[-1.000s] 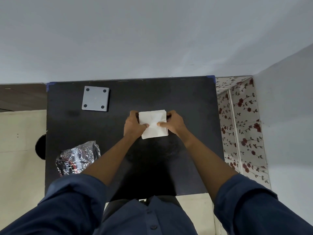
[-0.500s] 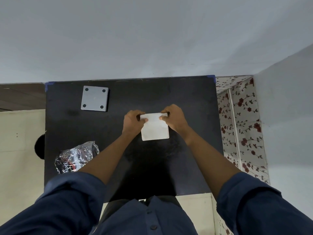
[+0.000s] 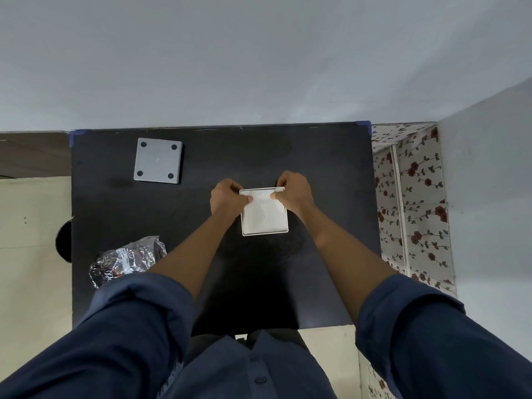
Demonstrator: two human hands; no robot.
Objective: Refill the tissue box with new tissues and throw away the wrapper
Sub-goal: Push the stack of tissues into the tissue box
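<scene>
A square white tissue box (image 3: 264, 218) sits in the middle of the black table (image 3: 230, 156), filled with white tissues that lie flat inside its rim. My left hand (image 3: 226, 195) pinches the tissues at the box's far left corner. At the far right corner my right hand (image 3: 293, 191) does the same. A crumpled black and silver wrapper (image 3: 126, 259) lies near the table's left front, partly hidden by my left sleeve. A grey square lid (image 3: 158, 160) with round feet at its corners rests at the back left.
A grey wall runs behind the table. A cloth with red roses (image 3: 411, 203) hangs to the right. A dark round object (image 3: 64, 237) peeks out at the table's left edge, over the pale floor.
The tissue stack has sunk into the box and now lies flat inside the rim. Both hands shifted from the stack's sides to its far corners.
</scene>
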